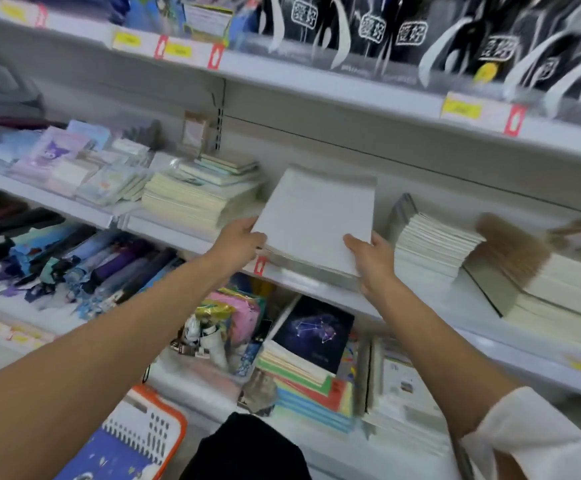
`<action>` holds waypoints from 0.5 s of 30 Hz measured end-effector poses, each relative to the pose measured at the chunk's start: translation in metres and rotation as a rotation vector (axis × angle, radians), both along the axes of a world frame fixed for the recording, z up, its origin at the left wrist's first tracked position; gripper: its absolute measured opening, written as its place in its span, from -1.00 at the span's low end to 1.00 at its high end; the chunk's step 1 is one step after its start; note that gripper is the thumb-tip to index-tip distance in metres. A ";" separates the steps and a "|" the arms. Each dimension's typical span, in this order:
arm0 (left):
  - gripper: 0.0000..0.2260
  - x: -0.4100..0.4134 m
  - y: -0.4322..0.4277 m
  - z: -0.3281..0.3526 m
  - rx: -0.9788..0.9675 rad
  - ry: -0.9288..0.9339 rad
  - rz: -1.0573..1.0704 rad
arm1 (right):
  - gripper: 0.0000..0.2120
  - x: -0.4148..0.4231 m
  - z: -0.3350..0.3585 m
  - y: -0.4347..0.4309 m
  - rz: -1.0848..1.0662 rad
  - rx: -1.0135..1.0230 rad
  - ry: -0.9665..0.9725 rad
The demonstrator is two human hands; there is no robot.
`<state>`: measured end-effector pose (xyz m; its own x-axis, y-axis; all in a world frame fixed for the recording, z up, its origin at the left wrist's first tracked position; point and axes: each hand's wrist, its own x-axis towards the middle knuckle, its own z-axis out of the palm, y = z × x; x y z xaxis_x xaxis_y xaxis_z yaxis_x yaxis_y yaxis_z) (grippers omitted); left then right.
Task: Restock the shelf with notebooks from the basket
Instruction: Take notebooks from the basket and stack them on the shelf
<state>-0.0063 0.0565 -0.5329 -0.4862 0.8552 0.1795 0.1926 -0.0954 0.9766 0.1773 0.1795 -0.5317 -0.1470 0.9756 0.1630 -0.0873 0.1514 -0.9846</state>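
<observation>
A stack of pale grey notebooks [317, 216] sits tilted on the middle shelf [317, 292], its near edge at the shelf's front lip. My left hand [239, 242] grips the stack's near left corner. My right hand [372, 258] holds the near right corner, thumb on the top cover. At the bottom left stands an orange and white basket [164, 427] with a blue notebook [109, 459] lying in it.
Cream notebook stacks [195, 199] lie left of the grey stack, white and brown-edged ones [434, 244] to its right. The shelf below holds a dark constellation notebook [313, 334] and coloured pads. Black packs fill the top shelf [386, 88].
</observation>
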 end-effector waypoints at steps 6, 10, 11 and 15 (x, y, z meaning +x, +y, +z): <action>-0.47 -0.012 0.050 0.005 -0.013 -0.125 0.045 | -0.58 -0.012 0.006 0.048 -0.158 -0.019 -0.135; -0.58 -0.018 0.054 -0.014 0.025 -0.022 0.024 | -0.47 0.009 -0.014 0.040 -0.085 0.062 -0.154; -0.61 -0.018 0.055 -0.018 0.044 -0.005 0.025 | -0.46 0.017 -0.021 0.035 -0.035 0.125 -0.171; -0.68 -0.022 0.065 -0.025 0.120 0.071 0.125 | -0.47 0.036 -0.042 0.026 0.083 0.380 -0.421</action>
<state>-0.0279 0.1215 -0.5578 -0.5697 0.7595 0.3142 0.2786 -0.1811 0.9432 0.2131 0.2056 -0.5739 -0.3486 0.8425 0.4108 0.2743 0.5108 -0.8148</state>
